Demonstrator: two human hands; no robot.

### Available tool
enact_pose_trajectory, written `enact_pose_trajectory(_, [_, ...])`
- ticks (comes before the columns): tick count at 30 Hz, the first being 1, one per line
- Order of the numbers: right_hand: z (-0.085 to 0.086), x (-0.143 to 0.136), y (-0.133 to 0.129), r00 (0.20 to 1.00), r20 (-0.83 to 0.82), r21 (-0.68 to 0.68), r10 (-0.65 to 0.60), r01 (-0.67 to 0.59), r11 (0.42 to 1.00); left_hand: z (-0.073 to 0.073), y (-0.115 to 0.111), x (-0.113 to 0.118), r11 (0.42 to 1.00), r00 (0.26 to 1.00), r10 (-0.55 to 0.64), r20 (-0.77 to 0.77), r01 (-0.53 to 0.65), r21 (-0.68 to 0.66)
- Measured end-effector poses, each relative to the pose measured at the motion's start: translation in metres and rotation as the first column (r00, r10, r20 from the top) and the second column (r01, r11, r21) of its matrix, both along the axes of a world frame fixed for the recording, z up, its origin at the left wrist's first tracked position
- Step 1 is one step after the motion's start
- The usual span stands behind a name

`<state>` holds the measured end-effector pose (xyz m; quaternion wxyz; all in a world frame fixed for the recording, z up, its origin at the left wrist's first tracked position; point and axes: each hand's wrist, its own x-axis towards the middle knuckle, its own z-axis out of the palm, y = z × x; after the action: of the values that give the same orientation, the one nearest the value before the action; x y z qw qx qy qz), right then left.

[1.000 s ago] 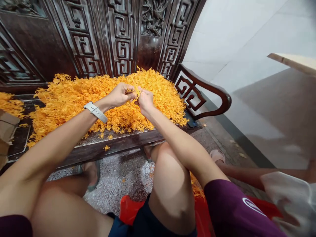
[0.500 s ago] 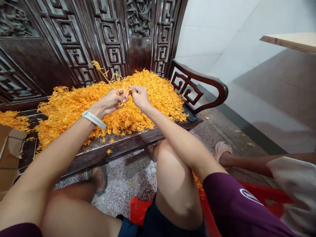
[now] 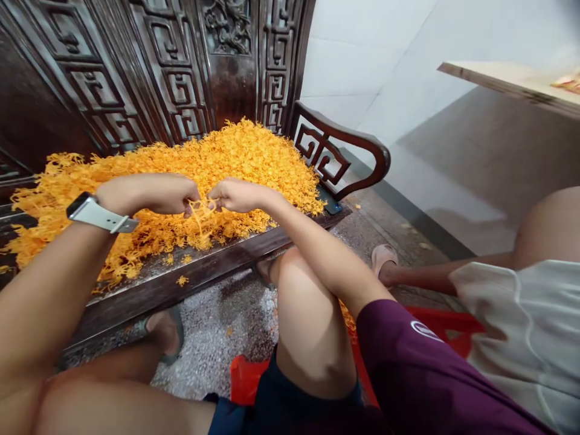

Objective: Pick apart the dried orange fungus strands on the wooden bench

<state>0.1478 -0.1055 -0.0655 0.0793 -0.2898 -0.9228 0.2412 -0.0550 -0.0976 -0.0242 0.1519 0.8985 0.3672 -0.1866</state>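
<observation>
A large heap of small orange plastic pieces (image 3: 254, 151) with thin curling arms lies along the dark wooden bench (image 3: 149, 284). In front of the heap both my hands are close together, a small gap between them. My left hand (image 3: 170, 193), with a pale watch strap (image 3: 109, 217) on its wrist, is closed, fingertips pinching thin orange strands. My right hand (image 3: 235, 194) is also closed, thumb and fingers pinched on the same orange strands (image 3: 202, 217), which hang down between the hands. The exact shape of the held piece blurs into the heap behind.
The bench has a carved back (image 3: 231, 90) and a curved armrest (image 3: 362, 151), with a dark phone-like slab (image 3: 330, 202) beside it. A wooden board (image 3: 507, 81) juts out at upper right. Another person's leg (image 3: 426, 275) is at right. Red plastic stools (image 3: 247, 380) stand below.
Both hands have come down, and the left has turned knuckles-up. The long orange strand that stuck up above the hands now hangs below them. My view has shifted to the right.
</observation>
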Motion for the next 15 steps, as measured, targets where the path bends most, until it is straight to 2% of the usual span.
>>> enact_pose_trajectory(3, [0.005,-0.001,-0.012,0.997,0.071,0.069,-0.019,0.014,0.998,-0.010,0.004,-0.006,0.996,1.000,-0.007,0.012,0.008,-0.092])
enact_pose_trajectory(5, [0.006,-0.005,-0.015,0.992,0.122,0.126,-0.037,0.022,0.992,-0.013,0.004,-0.007,0.996,1.000,-0.011,0.006,0.012,-0.088])
enact_pose_trajectory(9, [0.003,-0.016,-0.017,0.963,0.253,0.232,-0.093,0.033,0.972,-0.002,-0.016,0.006,0.995,0.992,0.035,-0.123,-0.024,0.092])
enact_pose_trajectory(12, [0.001,-0.024,-0.023,0.935,0.336,0.268,-0.118,0.025,0.963,0.007,-0.038,0.020,0.967,0.976,0.091,-0.196,-0.040,0.253])
enact_pose_trajectory(15, [0.001,-0.030,-0.033,0.909,0.391,0.306,-0.147,0.023,0.952,0.003,-0.047,0.026,0.962,0.978,0.088,-0.188,-0.035,0.272])
